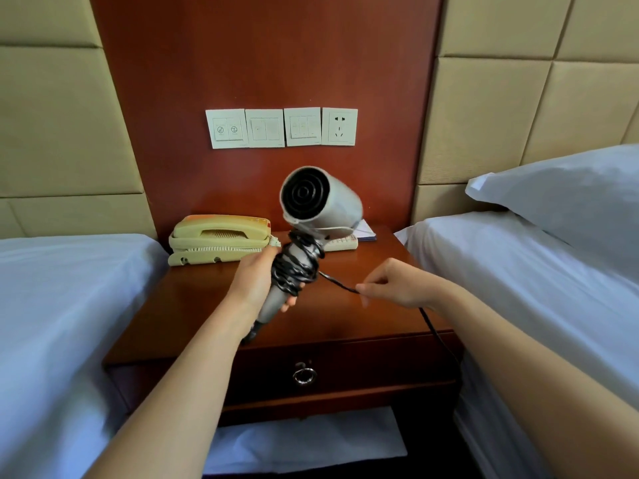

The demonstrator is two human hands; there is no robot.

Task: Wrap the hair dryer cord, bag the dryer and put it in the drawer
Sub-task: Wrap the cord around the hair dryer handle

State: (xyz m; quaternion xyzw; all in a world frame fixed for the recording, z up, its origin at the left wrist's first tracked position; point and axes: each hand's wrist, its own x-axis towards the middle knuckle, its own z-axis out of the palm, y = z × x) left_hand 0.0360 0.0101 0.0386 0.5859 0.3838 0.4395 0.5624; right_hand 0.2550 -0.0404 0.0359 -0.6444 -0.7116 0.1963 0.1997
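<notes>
The hair dryer (328, 202) is silver-grey with a black grille of concentric rings; its cord (294, 273) is black. The nightstand (193, 305) is reddish-brown wood, and the phone (218, 236) at nine o'clock of the dryer is cream with an orange strip. The switch plates (264, 128) and sheets (62, 305) are white, the wall panels (52, 133) beige.

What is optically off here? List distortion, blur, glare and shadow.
Head view: wide-angle distortion bows the wall panels and stretches the forearms at the edges; head view: the cord by the right hand is slightly smeared; head view: soft sheen on the nightstand top, the drawer front in shade.
</notes>
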